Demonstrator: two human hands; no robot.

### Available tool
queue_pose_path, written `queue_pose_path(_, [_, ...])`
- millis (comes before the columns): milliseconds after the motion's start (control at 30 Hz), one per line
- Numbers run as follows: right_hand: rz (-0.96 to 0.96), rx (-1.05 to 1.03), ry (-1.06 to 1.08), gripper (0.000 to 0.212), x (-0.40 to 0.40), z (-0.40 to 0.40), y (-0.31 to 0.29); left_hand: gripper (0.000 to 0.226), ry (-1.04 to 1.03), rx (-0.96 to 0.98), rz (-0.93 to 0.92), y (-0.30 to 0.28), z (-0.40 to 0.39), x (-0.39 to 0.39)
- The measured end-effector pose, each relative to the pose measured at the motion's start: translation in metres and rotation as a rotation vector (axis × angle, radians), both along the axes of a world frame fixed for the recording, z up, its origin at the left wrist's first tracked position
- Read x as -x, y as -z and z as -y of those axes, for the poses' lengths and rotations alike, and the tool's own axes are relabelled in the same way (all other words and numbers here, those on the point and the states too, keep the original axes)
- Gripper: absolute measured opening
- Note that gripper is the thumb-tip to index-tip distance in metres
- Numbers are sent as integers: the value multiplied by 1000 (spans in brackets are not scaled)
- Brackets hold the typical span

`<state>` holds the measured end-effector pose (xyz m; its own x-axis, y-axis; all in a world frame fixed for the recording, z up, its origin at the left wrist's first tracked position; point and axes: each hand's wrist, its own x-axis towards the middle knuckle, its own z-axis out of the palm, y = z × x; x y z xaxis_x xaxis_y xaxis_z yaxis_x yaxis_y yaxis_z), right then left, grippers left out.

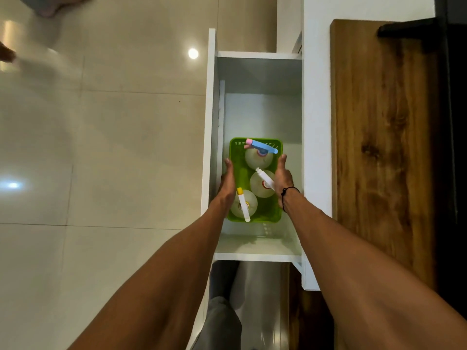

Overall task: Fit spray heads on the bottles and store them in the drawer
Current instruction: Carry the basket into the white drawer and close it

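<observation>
No readable text, labels, brands or numbers anywhere in view. Bottles [259, 157] seen from the top only, any labels hidden.

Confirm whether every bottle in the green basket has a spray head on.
Yes, all three bottles in the green basket carry spray heads.
</observation>
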<state>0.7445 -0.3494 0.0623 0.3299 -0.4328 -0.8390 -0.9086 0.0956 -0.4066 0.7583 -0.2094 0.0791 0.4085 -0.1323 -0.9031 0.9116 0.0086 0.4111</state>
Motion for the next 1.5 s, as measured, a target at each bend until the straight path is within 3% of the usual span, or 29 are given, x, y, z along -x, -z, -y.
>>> queue_pose_path(133, [-10,9,-11,91,0,0,-1,90,-2,43,-15,-4,2,-1])
queue_pose_path(300, [-9,134,-241,88,1,-4,-34,94,81,-83,30,-33,8,-5])
queue_pose_path(400, [94,268,-468,75,2,-5,-63,88,189,-161,164,-62,7,-8])
queue_pose_path(533, [202,476,-738,60,18,-22,-102,56,355,-459,486,-105,-11,-9])
queue_pose_path(600, [239,630,-860,52,28,-33,-113,47,351,-559,560,-110,-21,-10])
queue_pose_path(733, [426,748,-1195,36,50,-62,-139,34,241,-714,503,-122,-50,-13])
queue_pose_path(800, [612,728,-1429,30,60,-73,-137,36,278,-644,429,-118,-57,-13])
queue_pose_path(867, [728,711,-1682,39,71,-79,-133,41,331,-570,387,-117,-60,-8])
queue_pose_path(933, [710,668,-1832,53,80,-79,-131,44,290,-521,352,-121,-63,-7])
queue_pose_path(1167, [600,659,-2079,65,75,-63,-133,55,333,-538,274,-126,-76,-12])
queue_pose_path(1333, [594,691,-2086,65,75,-56,-138,39,342,-521,301,-120,-69,-8])
queue_pose_path(1500, [558,693,-2078,62,80,-45,-138,40,358,-481,309,-113,-57,-1])
